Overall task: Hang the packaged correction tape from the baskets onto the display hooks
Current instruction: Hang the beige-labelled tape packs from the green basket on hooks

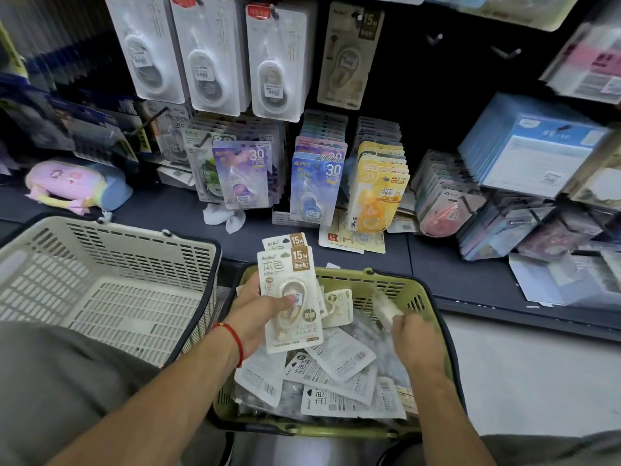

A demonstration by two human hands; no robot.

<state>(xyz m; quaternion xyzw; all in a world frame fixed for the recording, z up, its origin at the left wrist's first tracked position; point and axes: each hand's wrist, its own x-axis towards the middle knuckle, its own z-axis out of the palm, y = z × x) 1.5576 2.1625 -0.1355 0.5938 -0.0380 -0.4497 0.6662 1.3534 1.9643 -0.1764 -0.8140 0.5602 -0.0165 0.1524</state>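
My left hand (258, 317) grips a small stack of cream 15M packs (290, 294), thumb across the front, above the green basket (433, 297). My right hand (415, 334) pinches another pack (386, 309), blurred, at the basket's far right. Loose packs fill the basket. Advice: square the hang-holes before lifting to the matching hook (358, 18), far centre.

Even, fairly bright overhead light, with soft glare on the blister packs (208, 58) at 12 o'clock. Wide-angle bending curves the edges, strongest at 9 and 3 o'clock. The right hand (415, 338) and the pack it touches are motion-blurred; corners look soft.
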